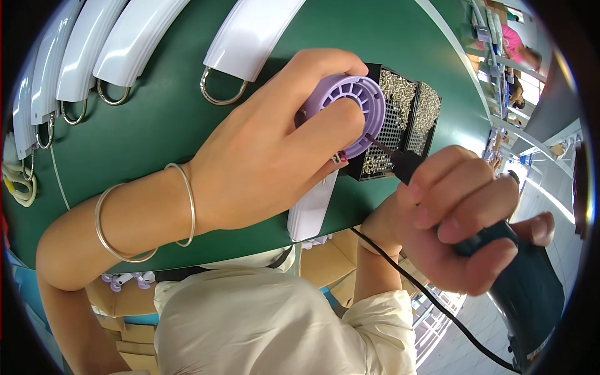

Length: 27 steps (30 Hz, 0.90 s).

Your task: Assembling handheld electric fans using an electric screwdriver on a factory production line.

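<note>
My left hand (pixel 262 137) is closed around a round purple slotted housing (pixel 375 103), its fingers gripping the rim and one finger lying over the open face. By that hand's underside a small connector (pixel 339 157) with red shows. My right hand (pixel 459 219) is wrapped round a dark corded electric screwdriver (pixel 531 287). Its thin bit points at the lower right rim of the housing; whether it sits on a screw I cannot tell. Below my left hand lies a pale lavender strip-shaped piece (pixel 311 212), partly hidden by the hand.
Behind the housing, black trays (pixel 410 122) hold many small screws. Several glossy white curved pieces (pixel 253 37) with metal rings lie at the far left and middle of the green table (pixel 162 137). The screwdriver's black cord (pixel 431 297) hangs at right. Cardboard boxes (pixel 325 265) stand below the table edge.
</note>
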Each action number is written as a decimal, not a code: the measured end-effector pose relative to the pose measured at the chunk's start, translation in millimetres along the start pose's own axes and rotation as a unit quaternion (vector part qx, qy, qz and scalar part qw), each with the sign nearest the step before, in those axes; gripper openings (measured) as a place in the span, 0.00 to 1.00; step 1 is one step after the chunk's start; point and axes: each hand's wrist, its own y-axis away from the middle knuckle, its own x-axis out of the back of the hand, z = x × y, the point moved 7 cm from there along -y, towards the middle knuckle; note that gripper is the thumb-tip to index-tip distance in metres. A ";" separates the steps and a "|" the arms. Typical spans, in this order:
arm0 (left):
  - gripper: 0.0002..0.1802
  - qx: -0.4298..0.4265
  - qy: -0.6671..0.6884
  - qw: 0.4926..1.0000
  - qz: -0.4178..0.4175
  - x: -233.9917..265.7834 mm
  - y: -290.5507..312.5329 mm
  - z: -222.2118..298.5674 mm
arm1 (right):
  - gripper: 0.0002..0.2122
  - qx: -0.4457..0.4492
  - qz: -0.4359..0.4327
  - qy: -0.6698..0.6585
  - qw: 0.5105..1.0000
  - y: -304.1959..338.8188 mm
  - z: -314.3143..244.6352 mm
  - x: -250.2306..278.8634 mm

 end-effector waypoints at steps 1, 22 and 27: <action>0.22 0.000 -0.004 1.000 0.001 0.0 -0.3 0.4 | 0.13 0.005 -0.002 -0.012 1.000 0.5 3.7 -0.4; 0.22 0.007 -0.013 1.000 -0.014 -3.3 -3.5 4.0 | 0.13 0.123 0.112 -0.034 0.985 15.7 -22.1 36.2; 0.21 0.004 0.002 1.000 -0.028 -6.4 -4.2 1.7 | 0.15 0.071 0.251 -0.121 0.958 24.8 17.6 81.4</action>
